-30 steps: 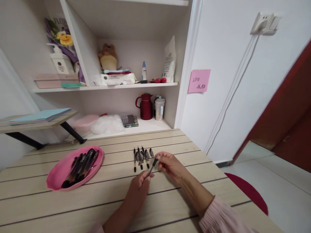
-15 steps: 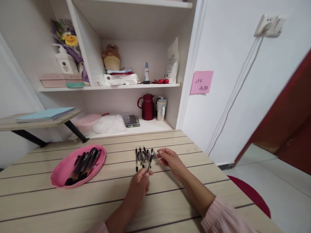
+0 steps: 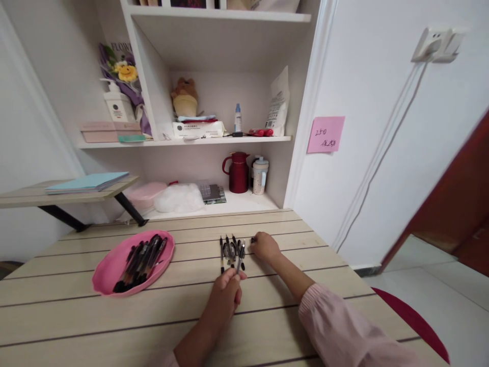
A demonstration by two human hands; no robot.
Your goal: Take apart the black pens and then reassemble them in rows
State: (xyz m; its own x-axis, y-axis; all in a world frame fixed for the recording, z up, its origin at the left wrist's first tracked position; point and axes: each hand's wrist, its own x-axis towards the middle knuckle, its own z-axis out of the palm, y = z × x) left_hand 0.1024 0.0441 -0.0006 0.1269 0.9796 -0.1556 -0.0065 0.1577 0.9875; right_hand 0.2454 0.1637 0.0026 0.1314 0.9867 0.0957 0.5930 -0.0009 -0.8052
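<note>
My left hand is closed round the lower end of a slim pen, whose bare writing tip points away from me. Up and to the right of it, my right hand pinches a small black pen cap, apart from the pen. Just beyond my left hand, several uncapped black pens lie side by side on the table, tips away from me. Black caps lie among them, partly hidden by the held pen.
A pink tray with several dark pens stands on the wooden table at left. A small raised stand bears blue-covered papers. Behind are white shelves with a red jug and a cup.
The cap has come off the pen in my left hand and is now in my right fingers. My right hand has closed. The whole view has shifted slightly.
</note>
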